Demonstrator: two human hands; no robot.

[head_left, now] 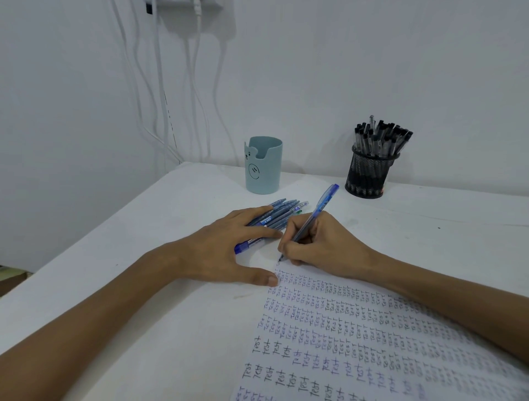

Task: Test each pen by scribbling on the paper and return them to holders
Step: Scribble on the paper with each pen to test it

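The translucent blue plastic pen [315, 220] stood tilted, its tip on the far corner of the white paper sheet [357, 329]. The right hand [320, 243] pinched it in curled fingers. The left hand [220, 249] lay spread flat over a bundle of blue pens [280, 213] just beside. Behind stood a pale teal cup holder [263, 169] and a black mesh holder [367, 174] full of pens.

White cables [159, 86] are hanging down a bare, pale wall [357, 63] from a white fixture [183, 3] at the top edge, dropping behind the back left corner of a white table [137, 234]. Soft, even light is falling across the tabletop, throwing only faint shadows. Beyond the table's left edge, something brown [11, 282] is showing, too blurred to identify.
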